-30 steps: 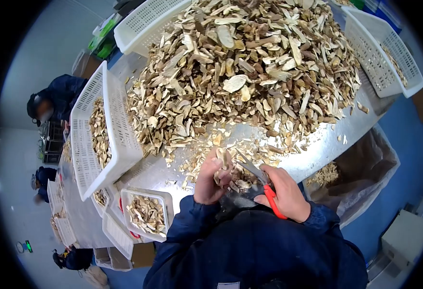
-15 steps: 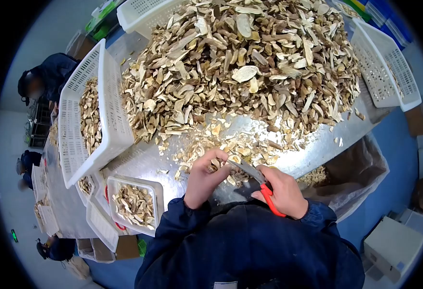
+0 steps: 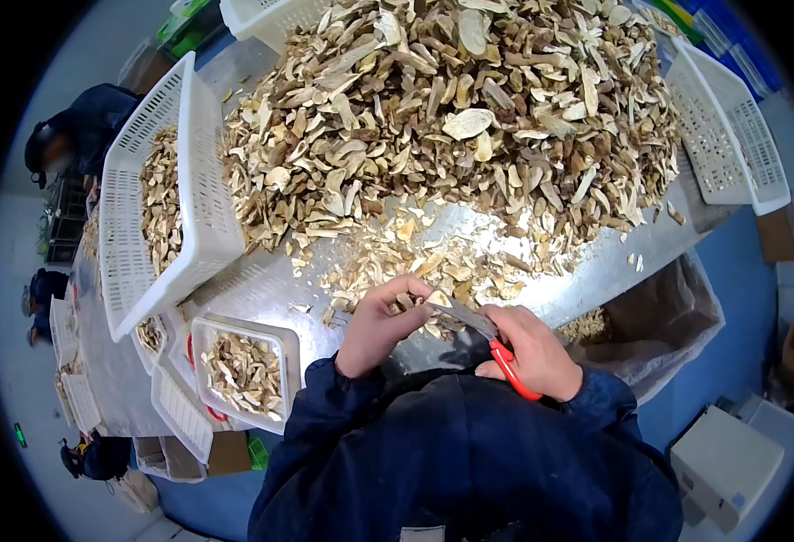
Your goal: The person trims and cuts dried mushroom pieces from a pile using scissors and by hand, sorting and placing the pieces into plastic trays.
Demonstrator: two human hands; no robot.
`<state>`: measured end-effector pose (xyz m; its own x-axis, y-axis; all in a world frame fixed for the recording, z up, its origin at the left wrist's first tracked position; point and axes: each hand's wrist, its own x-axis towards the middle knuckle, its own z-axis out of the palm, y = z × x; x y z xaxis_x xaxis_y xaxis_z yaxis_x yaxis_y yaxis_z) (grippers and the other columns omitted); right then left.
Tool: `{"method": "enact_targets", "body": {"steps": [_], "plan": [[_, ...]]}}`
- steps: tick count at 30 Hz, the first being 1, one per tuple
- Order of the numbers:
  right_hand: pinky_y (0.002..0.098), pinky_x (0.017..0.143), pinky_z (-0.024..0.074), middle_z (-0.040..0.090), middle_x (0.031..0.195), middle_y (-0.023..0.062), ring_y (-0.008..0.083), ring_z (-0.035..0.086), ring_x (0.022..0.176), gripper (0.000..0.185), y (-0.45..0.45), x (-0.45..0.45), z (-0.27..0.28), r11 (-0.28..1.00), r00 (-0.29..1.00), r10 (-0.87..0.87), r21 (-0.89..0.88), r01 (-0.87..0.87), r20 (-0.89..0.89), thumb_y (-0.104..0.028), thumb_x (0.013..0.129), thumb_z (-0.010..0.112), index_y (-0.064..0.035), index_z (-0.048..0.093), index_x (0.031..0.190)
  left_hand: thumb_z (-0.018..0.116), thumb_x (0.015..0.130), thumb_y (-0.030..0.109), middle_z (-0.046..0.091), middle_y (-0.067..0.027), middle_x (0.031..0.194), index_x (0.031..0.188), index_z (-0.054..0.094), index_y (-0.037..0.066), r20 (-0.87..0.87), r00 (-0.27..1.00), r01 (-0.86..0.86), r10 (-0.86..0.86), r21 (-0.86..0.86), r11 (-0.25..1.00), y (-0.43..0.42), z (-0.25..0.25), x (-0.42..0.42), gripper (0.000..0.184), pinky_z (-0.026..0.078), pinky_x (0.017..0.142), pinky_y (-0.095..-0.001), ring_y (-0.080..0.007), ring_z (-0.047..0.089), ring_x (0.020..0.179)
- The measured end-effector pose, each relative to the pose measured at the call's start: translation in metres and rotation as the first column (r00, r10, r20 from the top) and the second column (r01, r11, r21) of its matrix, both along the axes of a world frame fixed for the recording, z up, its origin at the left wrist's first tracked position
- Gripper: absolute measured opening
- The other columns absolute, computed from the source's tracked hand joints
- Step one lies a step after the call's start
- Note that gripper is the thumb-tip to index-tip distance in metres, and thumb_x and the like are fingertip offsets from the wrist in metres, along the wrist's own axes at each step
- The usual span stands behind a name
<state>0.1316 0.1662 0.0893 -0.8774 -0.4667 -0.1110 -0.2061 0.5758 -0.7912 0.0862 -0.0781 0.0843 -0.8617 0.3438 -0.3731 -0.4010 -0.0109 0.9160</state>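
Observation:
My right hand [image 3: 537, 350] is closed round red-handled scissors [image 3: 511, 369], their metal blades pointing left toward my other hand. My left hand [image 3: 383, 321] pinches a small pale mushroom slice [image 3: 438, 299] between thumb and fingers. The blade tips reach this slice; whether they touch it I cannot tell. Beyond both hands, small mushroom bits [image 3: 374, 262] lie scattered on the metal table [image 3: 252, 294]. A large heap of dried mushroom slices [image 3: 451, 117] rises behind them.
At left stand a white slatted basket [image 3: 207, 208] of slices and a small white tub [image 3: 290, 348] with pieces. A lined box [image 3: 686, 316] sits below the table's right edge. Another white basket [image 3: 718, 135] is at far right. Several people in dark clothing are along the left.
The view has shifted slightly. The slice now shows more clearly at my left fingertips, close to the blade tips. Both hands keep nearly the same position.

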Motion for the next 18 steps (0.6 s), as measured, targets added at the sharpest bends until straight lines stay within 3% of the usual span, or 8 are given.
{"method": "enact_targets", "body": {"steps": [3,6,9,13,14,16,18], "plan": [[0.0418,0.073,0.0466,0.060,0.094,0.0185,0.0361,0.058,0.086,0.070,-0.001,0.002,-0.003,0.999,0.998,0.004,0.045,-0.001,-0.061,-0.037,0.073,0.077,-0.0015,0.048,0.125,0.064,0.084,0.002,0.049,0.0067,0.066,0.098,0.060,0.006,-0.018,0.998,0.055,-0.056,-0.051,0.997,-0.002,0.003,-0.002,0.015,0.028,0.048,-0.0184,-0.0015,0.040,0.052],[0.0434,0.069,0.0475,0.062,0.088,0.0202,0.0371,0.061,0.081,0.067,-0.003,0.005,-0.011,0.999,0.999,0.011,0.051,-0.009,-0.049,-0.038,0.073,0.077,-0.0023,0.050,0.123,0.065,0.083,0.003,0.049,0.0067,0.067,0.098,0.060,0.006,0.002,1.000,0.013,-0.013,0.029,1.000,-0.004,-0.006,0.000,0.016,0.029,0.049,-0.0186,-0.0015,0.041,0.054],[0.0449,0.065,0.0484,0.062,0.084,0.0224,0.0393,0.062,0.076,0.061,-0.005,0.010,-0.009,0.998,0.997,0.003,0.063,-0.008,0.079,-0.038,0.074,0.077,-0.0011,0.053,0.117,0.068,0.085,0.010,0.055,0.0051,0.086,0.098,0.062,0.005,0.128,0.990,0.063,-0.066,0.029,0.998,-0.015,-0.007,0.000,0.015,0.036,0.055,-0.0187,-0.0021,0.046,0.065],[0.0403,0.064,0.0492,0.062,0.079,0.0220,0.0381,0.062,0.070,0.066,0.001,0.002,-0.021,0.997,0.989,-0.068,-0.022,0.071,0.132,-0.041,0.074,0.077,0.0021,0.053,0.117,0.068,0.086,0.015,0.054,0.0042,0.079,0.103,0.061,0.007,0.082,0.996,-0.020,0.017,0.038,0.999,-0.034,-0.022,0.015,0.020,0.034,0.052,-0.0197,-0.0016,0.042,0.059],[0.0382,0.063,0.0489,0.062,0.076,0.0200,0.0357,0.062,0.067,0.068,0.004,0.003,-0.031,0.993,0.988,-0.092,-0.066,0.101,0.124,-0.043,0.074,0.077,0.0031,0.053,0.118,0.067,0.088,0.018,0.053,0.0052,0.073,0.104,0.061,0.007,0.171,0.985,-0.038,0.024,0.075,0.996,-0.047,-0.009,0.018,0.021,0.034,0.051,-0.0193,-0.0017,0.042,0.056],[0.0346,0.062,0.0474,0.060,0.070,0.0148,0.0265,0.062,0.064,0.066,0.002,-0.001,-0.036,0.970,0.972,-0.164,-0.150,0.190,0.169,-0.042,0.078,0.075,0.0023,0.052,0.121,0.066,0.087,0.012,0.053,0.0064,0.072,0.102,0.061,0.007,0.178,0.924,-0.360,0.337,0.117,0.926,-0.076,-0.027,0.041,0.016,0.029,0.049,-0.0171,-0.0007,0.041,0.057],[0.0287,0.060,0.0449,0.059,0.068,0.0045,0.0144,0.059,0.067,0.064,-0.002,-0.003,-0.042,0.960,0.964,-0.243,-0.114,0.254,0.104,-0.055,0.085,0.060,-0.0040,0.053,0.124,0.067,0.088,0.022,0.054,0.0051,0.065,0.103,0.061,0.008,0.011,0.824,-0.553,0.567,-0.205,0.808,-0.113,-0.021,0.058,0.021,0.035,0.050,-0.0175,-0.0024,0.045,0.055]]}}
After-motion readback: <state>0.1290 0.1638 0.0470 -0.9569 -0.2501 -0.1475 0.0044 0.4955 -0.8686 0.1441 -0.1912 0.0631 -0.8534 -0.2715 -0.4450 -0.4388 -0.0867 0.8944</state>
